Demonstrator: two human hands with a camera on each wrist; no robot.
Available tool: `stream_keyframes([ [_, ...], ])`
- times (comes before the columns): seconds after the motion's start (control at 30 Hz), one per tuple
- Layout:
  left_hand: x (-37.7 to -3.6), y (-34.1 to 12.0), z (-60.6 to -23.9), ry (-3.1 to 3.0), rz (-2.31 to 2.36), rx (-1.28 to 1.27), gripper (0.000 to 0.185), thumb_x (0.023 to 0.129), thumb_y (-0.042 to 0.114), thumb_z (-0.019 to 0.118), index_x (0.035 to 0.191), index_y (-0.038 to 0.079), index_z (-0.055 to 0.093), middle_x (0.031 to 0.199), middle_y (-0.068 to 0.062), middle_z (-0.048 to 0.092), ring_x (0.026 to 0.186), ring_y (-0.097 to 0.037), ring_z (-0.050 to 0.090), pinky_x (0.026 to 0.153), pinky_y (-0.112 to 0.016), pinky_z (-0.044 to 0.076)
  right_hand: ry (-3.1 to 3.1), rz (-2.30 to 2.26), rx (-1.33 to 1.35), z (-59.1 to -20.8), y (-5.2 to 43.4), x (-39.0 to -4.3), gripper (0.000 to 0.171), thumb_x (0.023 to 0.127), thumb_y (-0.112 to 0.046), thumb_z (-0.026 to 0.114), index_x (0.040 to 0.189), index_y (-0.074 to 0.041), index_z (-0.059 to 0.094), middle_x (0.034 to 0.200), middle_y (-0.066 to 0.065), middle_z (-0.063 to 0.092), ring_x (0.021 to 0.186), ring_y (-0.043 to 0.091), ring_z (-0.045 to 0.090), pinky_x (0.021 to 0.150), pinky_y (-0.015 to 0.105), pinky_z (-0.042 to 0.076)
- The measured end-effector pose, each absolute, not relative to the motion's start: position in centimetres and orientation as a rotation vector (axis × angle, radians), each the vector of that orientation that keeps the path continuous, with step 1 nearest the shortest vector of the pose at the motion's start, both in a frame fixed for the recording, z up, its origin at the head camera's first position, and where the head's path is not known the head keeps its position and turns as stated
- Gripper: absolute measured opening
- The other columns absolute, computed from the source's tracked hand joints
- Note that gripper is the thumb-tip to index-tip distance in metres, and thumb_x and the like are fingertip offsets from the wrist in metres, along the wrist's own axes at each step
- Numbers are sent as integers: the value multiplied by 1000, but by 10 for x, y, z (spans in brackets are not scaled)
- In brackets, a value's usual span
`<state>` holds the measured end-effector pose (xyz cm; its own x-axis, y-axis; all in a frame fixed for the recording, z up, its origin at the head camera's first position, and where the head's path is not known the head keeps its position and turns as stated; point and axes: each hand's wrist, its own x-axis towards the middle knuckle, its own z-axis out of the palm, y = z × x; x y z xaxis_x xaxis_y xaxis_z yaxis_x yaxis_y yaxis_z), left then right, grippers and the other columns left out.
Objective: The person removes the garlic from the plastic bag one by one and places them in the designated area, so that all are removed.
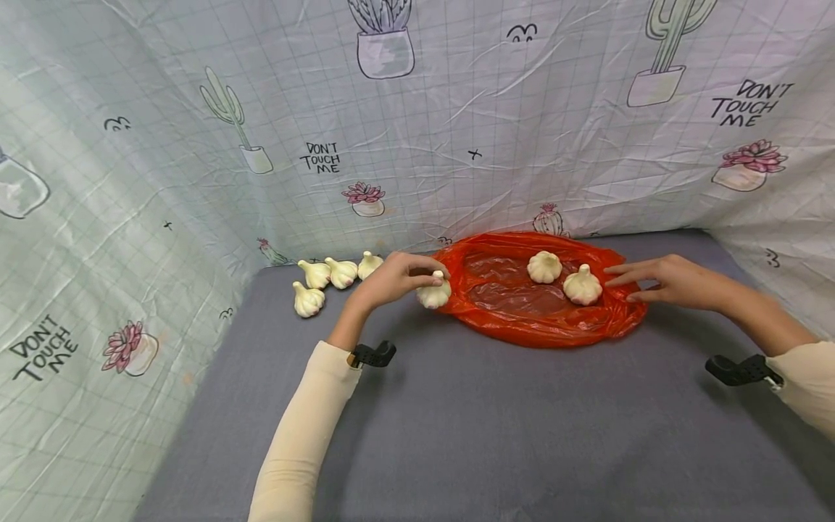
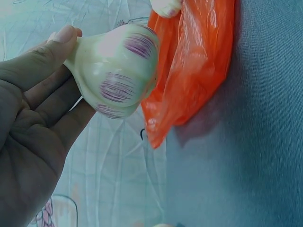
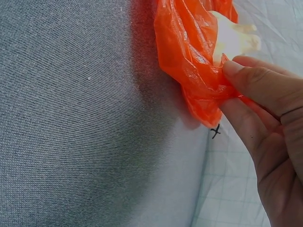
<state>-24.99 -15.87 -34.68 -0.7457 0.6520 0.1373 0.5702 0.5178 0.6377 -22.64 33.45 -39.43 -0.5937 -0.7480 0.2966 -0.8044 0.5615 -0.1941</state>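
Note:
An orange-red plastic bag (image 1: 515,335) lies spread wide on the table, its mouth facing up. Inside it sit two garlic bulbs (image 1: 583,285). My left hand (image 1: 399,278) pinches another garlic bulb (image 2: 116,71) by its stem, thumb against fingers, at the bag's left rim. That bulb is cream with purple streaks, seen up close in the left wrist view. At the bag's right end, my right hand (image 1: 681,283) pinches the rim between thumb and fingers, as the right wrist view shows with the bag's edge (image 3: 208,87) gathered there.
Several more garlic bulbs (image 1: 309,299) lie grouped at the back left of the grey table (image 1: 470,435). A patterned cloth (image 1: 424,145) hangs behind the table and along its sides. A black wrist camera (image 1: 375,354) sits on each forearm.

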Motion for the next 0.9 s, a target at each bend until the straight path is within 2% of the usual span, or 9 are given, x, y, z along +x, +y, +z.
stream_keyframes([
  [0.17, -248, -171, -348, 2666, 1022, 1041, 17, 97, 24, 70, 111, 17, 78, 103, 8, 75, 87, -9, 63, 77, -28, 49, -2638, 518, 1324, -394, 336, -227, 42, 76, -6, 87, 117, -10, 77, 126, 12, 71, 77, -2, 48, 63, 22, 42],
  [0.33, -247, -183, -352, 2642, 1042, 1021, 20, 98, 22, 69, 113, 11, 78, 105, 5, 75, 88, -11, 65, 76, -29, 51, -2655, 528, 1338, -394, 337, -228, 42, 77, -5, 86, 118, -9, 77, 125, 14, 70, 76, -2, 48, 64, 20, 41],
  [0.43, -245, -189, -354, 2645, 1046, 999, 21, 98, 21, 70, 114, 10, 78, 106, 4, 76, 91, -11, 66, 78, -30, 52, -2650, 473, 1312, -394, 338, -228, 43, 76, -8, 87, 117, -11, 77, 124, 13, 71, 85, 1, 56, 68, 20, 45],
  [0.53, -245, -195, -357, 2659, 1044, 1001, 19, 98, 21, 69, 113, 12, 78, 106, 4, 76, 92, -9, 66, 78, -27, 51, -2651, 424, 1280, -395, 339, -228, 43, 75, -10, 89, 117, -13, 78, 124, 9, 72, 98, 8, 65, 76, 18, 49],
  [0.6, -240, -197, -353, 2648, 1066, 991, 19, 98, 18, 69, 113, 10, 78, 106, 1, 76, 92, -13, 66, 78, -29, 51, -2656, 408, 1262, -396, 340, -228, 44, 75, -12, 89, 117, -14, 78, 125, 7, 72, 105, 13, 67, 79, 17, 50],
  [0.67, -240, -200, -353, 2638, 1085, 990, 18, 99, 19, 68, 112, 12, 78, 106, 0, 76, 92, -14, 66, 78, -29, 50, -2657, 407, 1256, -397, 340, -228, 44, 75, -12, 89, 117, -14, 78, 125, 7, 72, 106, 17, 68, 81, 16, 49],
  [0.77, -239, -204, -353, 2635, 1099, 980, 18, 99, 19, 68, 112, 13, 78, 106, 0, 76, 94, -15, 67, 78, -31, 50, -2647, 409, 1254, -397, 340, -228, 44, 75, -12, 89, 117, -14, 78, 124, 7, 72, 104, 15, 68, 81, 14, 48],
  [0.9, -240, -214, -357, 2676, 1086, 983, 17, 98, 21, 69, 112, 15, 79, 106, 5, 76, 95, -11, 67, 80, -29, 51, -2641, 422, 1251, -396, 339, -227, 45, 74, -11, 89, 117, -14, 78, 123, 7, 72, 105, 18, 69, 83, 10, 45],
])
